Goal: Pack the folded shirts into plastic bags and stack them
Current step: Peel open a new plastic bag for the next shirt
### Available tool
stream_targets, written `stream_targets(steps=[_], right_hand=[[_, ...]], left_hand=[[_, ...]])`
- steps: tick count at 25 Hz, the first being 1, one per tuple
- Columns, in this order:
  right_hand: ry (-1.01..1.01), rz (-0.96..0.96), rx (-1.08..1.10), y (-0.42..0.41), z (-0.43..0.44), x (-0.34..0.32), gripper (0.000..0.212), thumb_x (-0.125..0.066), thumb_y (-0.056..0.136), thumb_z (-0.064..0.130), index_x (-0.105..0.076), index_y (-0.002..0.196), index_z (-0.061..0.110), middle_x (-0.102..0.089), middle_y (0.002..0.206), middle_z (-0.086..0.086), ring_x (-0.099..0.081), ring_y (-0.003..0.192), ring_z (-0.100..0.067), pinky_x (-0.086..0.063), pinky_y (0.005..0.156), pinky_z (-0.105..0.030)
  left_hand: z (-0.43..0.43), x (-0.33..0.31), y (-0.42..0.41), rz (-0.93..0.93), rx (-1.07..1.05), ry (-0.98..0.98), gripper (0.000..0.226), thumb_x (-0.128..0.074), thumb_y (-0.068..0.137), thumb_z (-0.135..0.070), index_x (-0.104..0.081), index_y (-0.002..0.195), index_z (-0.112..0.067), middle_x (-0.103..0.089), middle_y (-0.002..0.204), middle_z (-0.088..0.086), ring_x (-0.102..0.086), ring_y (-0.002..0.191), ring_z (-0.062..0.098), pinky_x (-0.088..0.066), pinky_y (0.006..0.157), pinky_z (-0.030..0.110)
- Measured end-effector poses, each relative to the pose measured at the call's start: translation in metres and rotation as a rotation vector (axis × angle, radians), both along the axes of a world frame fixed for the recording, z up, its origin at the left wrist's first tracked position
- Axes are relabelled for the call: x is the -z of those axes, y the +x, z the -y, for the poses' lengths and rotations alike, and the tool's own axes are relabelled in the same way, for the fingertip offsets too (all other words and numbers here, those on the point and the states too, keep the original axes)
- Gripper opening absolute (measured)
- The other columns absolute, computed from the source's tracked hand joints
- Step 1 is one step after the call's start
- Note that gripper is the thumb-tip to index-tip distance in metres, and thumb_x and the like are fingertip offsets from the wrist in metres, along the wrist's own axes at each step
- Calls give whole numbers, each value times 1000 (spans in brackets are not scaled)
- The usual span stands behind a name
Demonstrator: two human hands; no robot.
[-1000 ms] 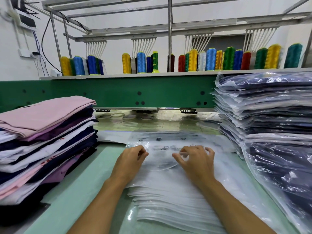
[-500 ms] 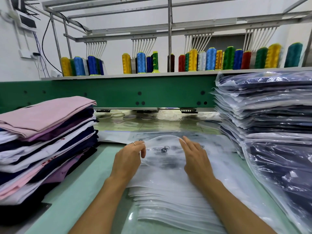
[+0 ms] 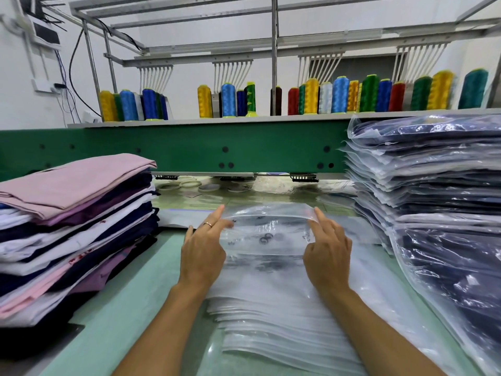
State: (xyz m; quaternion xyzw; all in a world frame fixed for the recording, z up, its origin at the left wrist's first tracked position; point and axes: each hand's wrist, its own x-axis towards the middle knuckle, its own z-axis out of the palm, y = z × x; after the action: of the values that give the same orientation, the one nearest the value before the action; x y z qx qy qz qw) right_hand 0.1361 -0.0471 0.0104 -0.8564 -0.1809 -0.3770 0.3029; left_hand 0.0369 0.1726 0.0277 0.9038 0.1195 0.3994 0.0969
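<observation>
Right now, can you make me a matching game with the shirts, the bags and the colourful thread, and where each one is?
Things:
1. folded shirts pile
2. bagged shirts stack
3. top plastic bag
4. thread cones

Places:
A. on the shelf at the back
B. right side of the table
C. left side of the table
D. pinched between left hand and right hand

Pairs: 1-C, 2-B, 3-D, 4-A

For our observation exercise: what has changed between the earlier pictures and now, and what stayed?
The left hand and right hand moved apart, pinched the top plastic bag and lifted its far edge off the bag pile. The folded shirts and the packed shirts stayed put.
</observation>
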Motion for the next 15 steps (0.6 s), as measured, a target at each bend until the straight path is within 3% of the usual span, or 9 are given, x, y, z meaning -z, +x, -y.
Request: stream_targets(steps=[2, 4, 8, 10, 12, 13, 15], right_hand=[[18, 51, -6, 1, 2, 0, 51, -59, 63, -15, -67, 96, 22, -68, 120, 1, -57, 116, -27, -40, 88, -42], [24, 140, -37, 0, 2, 0, 49, -58, 59, -15, -56, 90, 23, -65, 97, 6, -60, 99, -26, -38, 81, -40], [-72, 190, 14, -1, 0, -3, 67, -58, 64, -11, -59, 122, 24, -58, 90, 4, -54, 83, -22, -41, 72, -39], [-154, 152, 46, 1, 1, -1, 53, -60, 66, -14, -64, 105, 22, -55, 85, 0, -52, 76, -25, -40, 62, -36], [-190, 24, 55, 2, 4, 2, 43, -59, 66, -19, -59, 88, 19, -49, 77, -1, -46, 63, -26, -26, 49, -29], [-190, -46, 64, 3, 5, 2, 42, -57, 66, -19, -56, 85, 18, -47, 75, -1, -43, 61, -26, -19, 47, -28], [-213, -113, 62, 5, 7, 4, 40, -55, 68, -15, -55, 87, 21, -48, 78, 2, -45, 69, -24, -22, 52, -29]], left_hand=[[-3, 1, 0, 31, 34, -20, 54, -46, 67, 17, -43, 89, -32, -68, 107, -13, -63, 91, 30, -52, 69, 42], [-5, 5, 1, -14, 73, -61, 45, -49, 75, 8, -32, 86, -32, -64, 89, -13, -61, 76, 27, -48, 59, 39], [-4, 7, 2, -55, 83, -120, 39, -56, 79, -2, -30, 90, -29, -54, 79, -10, -52, 65, 15, -43, 53, 35], [-7, 9, 3, -104, 98, -79, 40, -55, 75, 1, -32, 88, -29, -48, 82, -9, -47, 69, 16, -36, 51, 33], [-10, 12, 3, -194, 93, -18, 41, -52, 73, 6, -37, 86, -29, -46, 88, -10, -46, 81, 17, -39, 56, 34], [-12, 14, 3, -234, 85, -2, 42, -50, 71, 9, -40, 86, -29, -45, 90, -10, -46, 85, 16, -42, 59, 35], [-15, 17, 4, -308, 112, -25, 41, -49, 70, 8, -45, 85, -29, -45, 93, -11, -46, 91, 13, -45, 65, 33]])
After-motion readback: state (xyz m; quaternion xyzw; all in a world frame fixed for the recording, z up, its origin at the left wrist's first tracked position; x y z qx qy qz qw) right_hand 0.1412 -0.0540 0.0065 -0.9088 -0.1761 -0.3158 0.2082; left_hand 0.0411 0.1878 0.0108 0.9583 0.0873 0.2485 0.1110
